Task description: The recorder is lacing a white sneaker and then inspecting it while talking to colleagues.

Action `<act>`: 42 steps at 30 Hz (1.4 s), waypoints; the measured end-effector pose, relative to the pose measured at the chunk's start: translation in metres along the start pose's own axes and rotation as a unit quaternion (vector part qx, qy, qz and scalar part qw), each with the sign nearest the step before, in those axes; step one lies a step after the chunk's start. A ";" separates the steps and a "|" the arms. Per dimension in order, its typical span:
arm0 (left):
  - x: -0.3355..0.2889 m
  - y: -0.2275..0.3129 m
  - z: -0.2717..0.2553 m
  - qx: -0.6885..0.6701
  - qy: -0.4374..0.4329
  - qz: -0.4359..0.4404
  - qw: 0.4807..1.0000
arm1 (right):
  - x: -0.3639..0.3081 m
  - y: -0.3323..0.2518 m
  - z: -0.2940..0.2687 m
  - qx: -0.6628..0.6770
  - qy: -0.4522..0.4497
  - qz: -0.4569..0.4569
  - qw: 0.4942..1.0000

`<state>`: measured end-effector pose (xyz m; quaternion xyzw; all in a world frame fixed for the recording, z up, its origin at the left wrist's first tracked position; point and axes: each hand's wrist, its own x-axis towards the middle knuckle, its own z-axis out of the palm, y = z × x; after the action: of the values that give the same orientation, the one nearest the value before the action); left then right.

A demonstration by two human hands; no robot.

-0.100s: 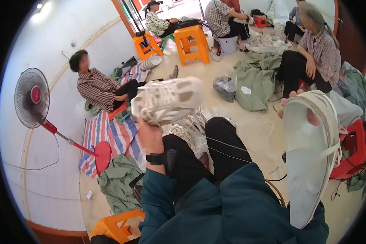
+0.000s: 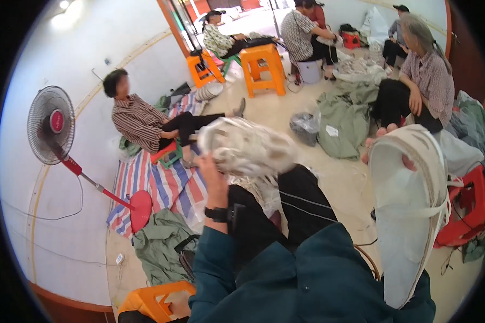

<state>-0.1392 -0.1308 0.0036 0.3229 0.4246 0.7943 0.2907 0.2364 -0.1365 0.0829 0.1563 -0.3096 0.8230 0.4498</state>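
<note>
Gripped in the left hand (image 2: 213, 173), a pale, blurred sneaker-like shoe (image 2: 248, 146) is held up in front of the person's chest, above the dark-trousered knees; the fingers curl closed around its near end, though motion blur hides exactly how they sit. That forearm rises steeply from the lower edge in a teal sleeve (image 2: 213, 274), with a black wristwatch (image 2: 216, 214) at the wrist. On the other side, the right hand (image 2: 409, 162) is pushed inside a long white shoe upper (image 2: 409, 215) with a cream rim and a strap across it, held upright with its opening towards the camera; only a fingertip shows near the top, so how tightly that hand is closed cannot be told. The two pieces are well apart, with the person's legs between them. Below lies a striped red, white and blue mat (image 2: 161, 185), where a seated person in a striped shirt (image 2: 140, 121) rests beside a red standing fan (image 2: 51, 125). Green cloth bundles (image 2: 342, 121) lie on the floor next to a grey plastic bag (image 2: 305, 126), whose contents cannot be made out. Orange plastic stools (image 2: 263, 67) stand further off among other seated workers, and a red stool (image 2: 466, 207) sits at the right.
</note>
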 end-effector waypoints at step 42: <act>-0.066 -0.155 -0.007 0.072 -0.315 -0.317 0.892 | 0.098 0.065 -0.200 -0.438 0.105 0.398 0.800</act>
<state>-0.0738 -0.1100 -0.1505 0.4244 0.4467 0.4838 0.6215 0.1325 0.0301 -0.0408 -0.2812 -0.6228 0.7178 0.1331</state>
